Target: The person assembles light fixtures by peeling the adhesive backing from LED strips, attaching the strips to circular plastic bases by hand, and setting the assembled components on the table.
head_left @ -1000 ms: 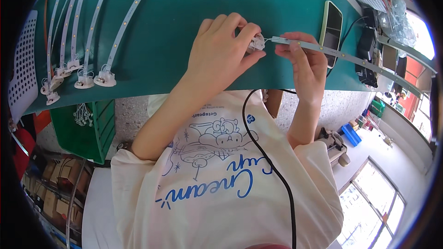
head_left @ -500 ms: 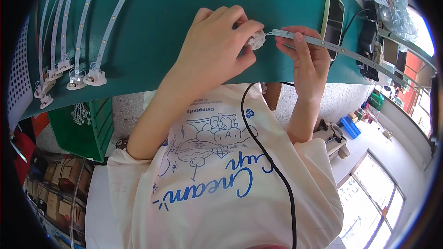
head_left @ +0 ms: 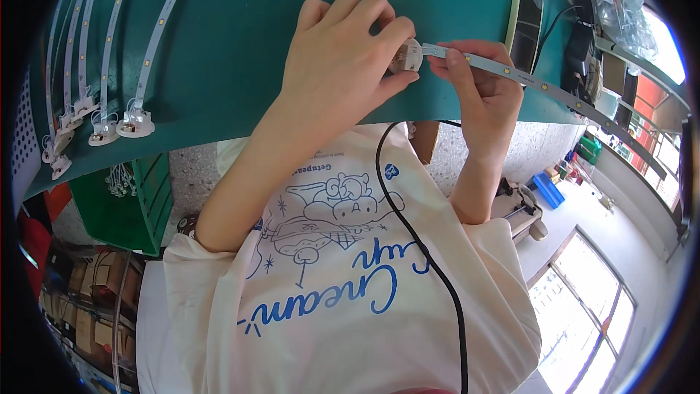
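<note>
My left hand pinches a round white plastic end cap between thumb and fingers, above the green tabletop. Part of the cap is covered by those fingers. My right hand grips a slim LED strip near one end, thumb on its upper face. That end of the strip meets the cap's right side; whether it sits inside the cap I cannot tell. The strip's other end runs out to the right, past the table edge.
Several LED strips with white caps lie at the table's left. A phone rests at the right by a black cable and dark bundle. Below the left edge stands a green crate with wired parts.
The strip's end has come up against the cap, and the wires that showed between them are now mostly hidden. The cap has turned in my left fingers. The whole view has shifted slightly.
</note>
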Motion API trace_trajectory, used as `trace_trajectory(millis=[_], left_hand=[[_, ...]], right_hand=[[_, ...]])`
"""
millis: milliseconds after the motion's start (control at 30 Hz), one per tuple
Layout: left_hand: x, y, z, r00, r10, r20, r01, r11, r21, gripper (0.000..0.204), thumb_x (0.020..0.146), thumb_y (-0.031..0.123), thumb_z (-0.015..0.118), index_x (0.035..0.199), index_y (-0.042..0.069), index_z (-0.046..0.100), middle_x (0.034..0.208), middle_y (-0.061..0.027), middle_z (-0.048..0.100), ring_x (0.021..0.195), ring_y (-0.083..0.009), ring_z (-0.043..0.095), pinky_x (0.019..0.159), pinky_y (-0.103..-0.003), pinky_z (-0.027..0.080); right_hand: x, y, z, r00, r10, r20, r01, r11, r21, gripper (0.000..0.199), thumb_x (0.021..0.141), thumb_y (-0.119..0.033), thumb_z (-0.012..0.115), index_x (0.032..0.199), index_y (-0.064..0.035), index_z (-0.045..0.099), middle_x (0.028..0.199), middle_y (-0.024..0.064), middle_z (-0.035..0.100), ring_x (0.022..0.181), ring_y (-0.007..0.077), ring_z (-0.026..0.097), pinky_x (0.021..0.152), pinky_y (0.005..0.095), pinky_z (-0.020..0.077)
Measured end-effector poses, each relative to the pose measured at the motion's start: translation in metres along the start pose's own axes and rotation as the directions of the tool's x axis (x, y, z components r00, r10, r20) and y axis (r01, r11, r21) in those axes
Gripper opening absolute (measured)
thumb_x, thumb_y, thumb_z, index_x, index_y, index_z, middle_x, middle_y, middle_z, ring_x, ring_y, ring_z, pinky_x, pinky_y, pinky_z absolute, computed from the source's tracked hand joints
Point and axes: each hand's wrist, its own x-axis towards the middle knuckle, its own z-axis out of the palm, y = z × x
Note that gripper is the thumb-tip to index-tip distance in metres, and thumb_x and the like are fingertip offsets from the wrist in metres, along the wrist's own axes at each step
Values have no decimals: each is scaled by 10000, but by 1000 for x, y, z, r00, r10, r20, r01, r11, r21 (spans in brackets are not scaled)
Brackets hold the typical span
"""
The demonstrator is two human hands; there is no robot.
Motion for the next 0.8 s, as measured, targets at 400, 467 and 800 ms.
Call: trace_trajectory(millis=[400, 467, 800], left_hand=[[0, 0, 7, 997, 1, -76, -2, 1000, -6, 359, 584, 272, 785, 872, 145, 612, 831, 26, 507, 811, -139, 497, 727, -331, 329], [0, 1, 6, 996, 3, -84, -5, 1000, -13, 358, 584, 271, 785, 872, 144, 613, 831, 26, 508, 811, -139, 497, 726, -330, 329], [-4, 1, 6, 998, -3, -66, 3, 1000, 3, 310, 665, 324, 740, 903, 162, 624, 879, 42, 519, 801, -144, 495, 719, -324, 327]], right_hand=[[-4, -7, 1, 1000, 3, 4, -2, 984, -176, 109, 850, -12, 586, 926, 49, 538, 836, 148, 651, 767, 176, 664, 675, 222, 531], [-5, -10, 1, 1000, 28, 11, -25, 981, -194, 108, 849, -11, 587, 925, 48, 537, 832, 147, 651, 767, 174, 664, 671, 220, 529], [-10, -13, 9, 999, -21, -35, 6, 922, -386, 122, 834, -32, 618, 915, 40, 563, 771, 119, 657, 712, 136, 658, 628, 197, 513]])
